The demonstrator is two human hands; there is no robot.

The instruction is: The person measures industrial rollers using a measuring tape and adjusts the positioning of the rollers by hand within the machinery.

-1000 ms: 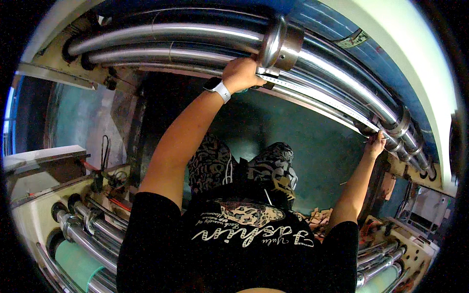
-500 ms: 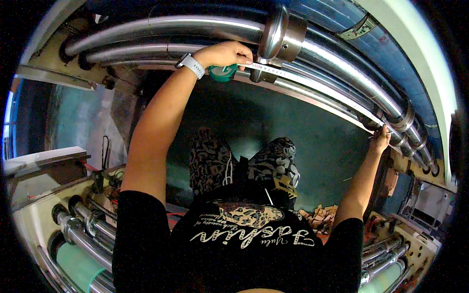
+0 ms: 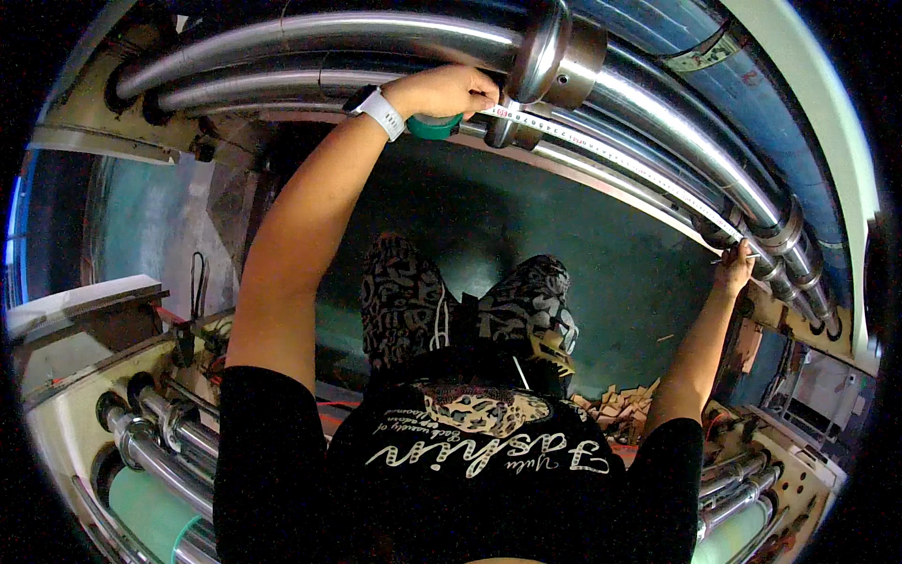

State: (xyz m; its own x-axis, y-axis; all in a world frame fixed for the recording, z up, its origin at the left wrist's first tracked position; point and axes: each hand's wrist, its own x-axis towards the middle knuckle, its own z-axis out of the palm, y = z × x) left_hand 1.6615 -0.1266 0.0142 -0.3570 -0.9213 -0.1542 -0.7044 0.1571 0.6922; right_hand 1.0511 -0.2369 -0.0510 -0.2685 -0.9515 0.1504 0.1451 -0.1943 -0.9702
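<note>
A white measuring tape (image 3: 601, 148) is stretched between my two hands along polished steel rollers (image 3: 423, 36). My left hand (image 3: 442, 91) is closed on the tape at its case end, and the green tape case (image 3: 434, 127) hangs just under the palm. Right beside those fingers a thick metal collar (image 3: 543, 56) sits around the upper roller. My right hand (image 3: 736, 265) pinches the tape's far end, close to a second collar (image 3: 782, 235) at the right. Its fingertips are small and partly hidden.
Behind the rollers runs a blue curved panel (image 3: 658, 33). Dark green floor (image 3: 620, 310) lies under my legs, with a heap of brown scraps (image 3: 625, 409) near my right side. More rollers (image 3: 155, 456) with pale green sleeves stand behind me, left and right.
My left hand has shifted slightly right and up with the tape case, nearer the large collar. The case has turned and shows less of its face. My right hand stays nearly in place.
</note>
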